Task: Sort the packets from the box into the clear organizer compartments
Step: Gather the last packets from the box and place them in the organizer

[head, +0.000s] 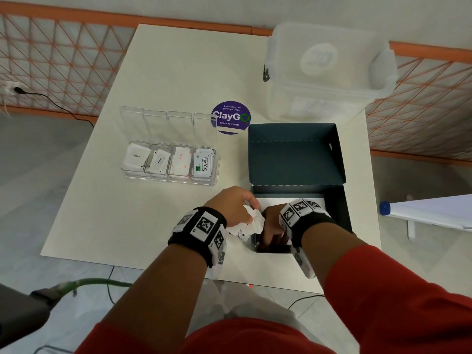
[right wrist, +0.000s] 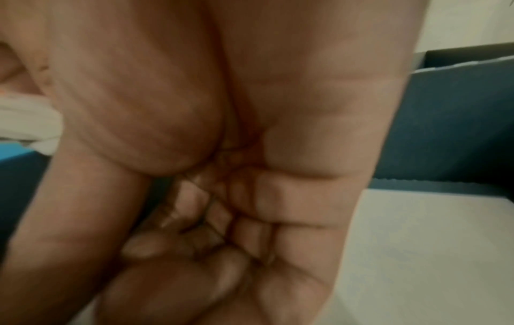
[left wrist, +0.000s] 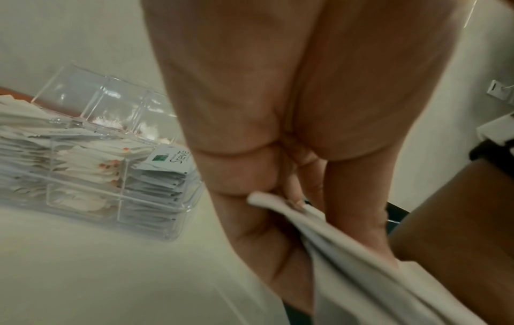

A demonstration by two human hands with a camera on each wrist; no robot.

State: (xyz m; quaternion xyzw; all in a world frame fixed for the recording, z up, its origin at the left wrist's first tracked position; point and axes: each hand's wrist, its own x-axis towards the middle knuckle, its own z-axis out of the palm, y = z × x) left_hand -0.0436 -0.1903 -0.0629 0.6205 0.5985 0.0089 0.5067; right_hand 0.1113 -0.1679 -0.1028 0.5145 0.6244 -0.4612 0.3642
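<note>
My left hand (head: 245, 213) hovers at the near left corner of the dark blue box (head: 338, 213) and grips a crumpled bunch of white packets (head: 252, 223). The left wrist view shows those packets (left wrist: 347, 263) pinched between thumb and fingers of the left hand (left wrist: 292, 198). My right hand (head: 272, 232) reaches down into the box's near left corner. In the right wrist view its fingers (right wrist: 200, 230) are curled with no packet showing between them. The clear organizer (head: 214, 181) sits to the left, its lid up, with sugar, pepper, salt and Stevia packets (head: 203, 164) in separate compartments.
The box lid (head: 293, 154) stands open behind the box, and a white liner (head: 278, 201) covers the box floor. A lidded clear tub (head: 327, 72) stands at the back right, beside a purple ClayGo sticker (head: 231, 118). The table's near edge (head: 153, 263) lies just below my wrists.
</note>
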